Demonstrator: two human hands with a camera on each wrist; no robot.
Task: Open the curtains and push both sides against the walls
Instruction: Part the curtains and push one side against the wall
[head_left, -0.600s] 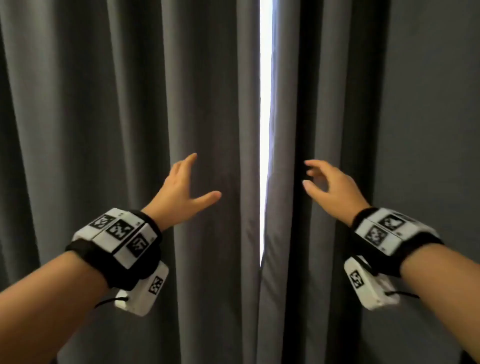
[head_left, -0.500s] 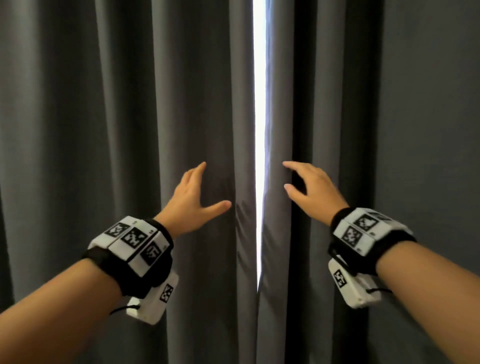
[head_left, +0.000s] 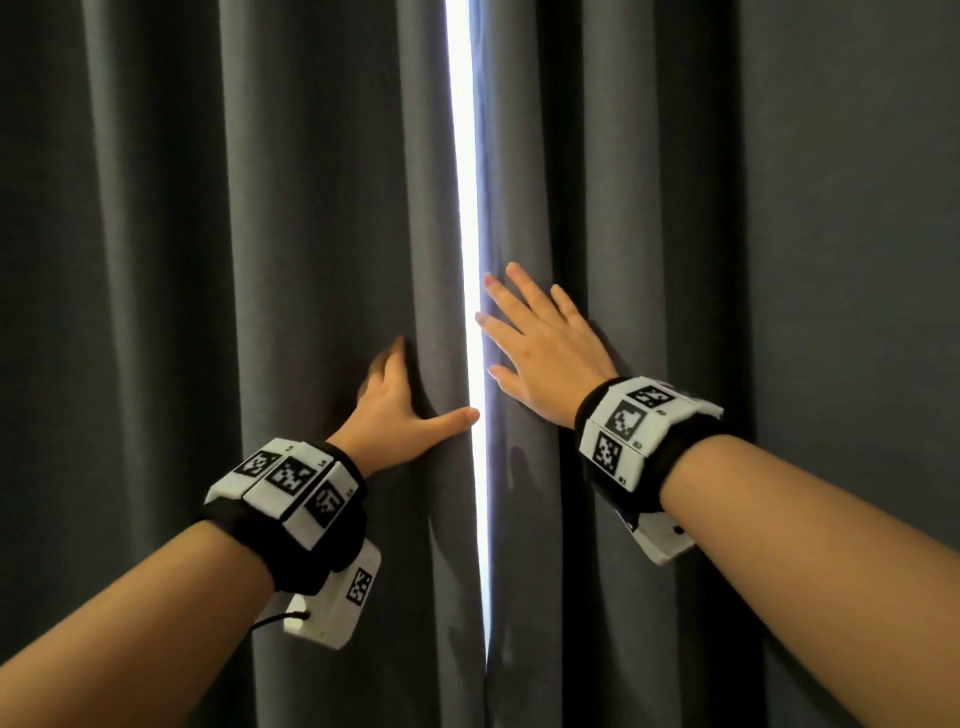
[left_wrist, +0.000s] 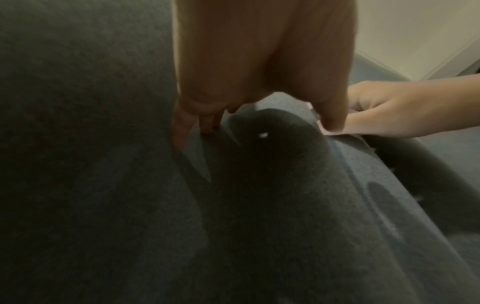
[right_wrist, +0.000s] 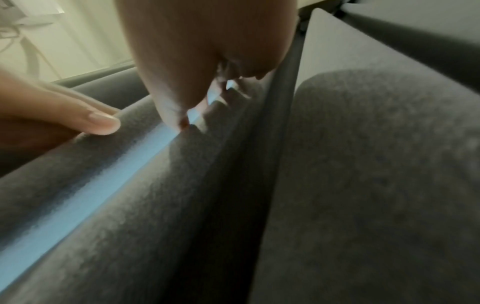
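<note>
Grey left panel: heavy pleated grey fabric left curtain (head_left: 322, 208) hangs in vertical folds, its inner edge bordering the gap.
Grey right panel: matching pleated grey fabric right curtain (head_left: 524, 156) hangs just across the gap, a plain grey wall (head_left: 857, 260) beside it.
Gap: narrow bright strip of daylight (head_left: 465, 156) runs top to bottom between the two curtain edges, which stand close together at mid-frame.
Left hand: left hand (head_left: 402, 410) lies against the left curtain, fingers tucked into a fold, thumb stretched out flat to the curtain's edge; grip spread, nothing pinched.
Right hand: right hand (head_left: 540, 348) lies flat on the right curtain beside the gap, fingers straight and fanned; grip spread, pressing the cloth.
Wrists: black wrist bands with white coded marker blocks (head_left: 291, 478) sit on both forearms.
</note>
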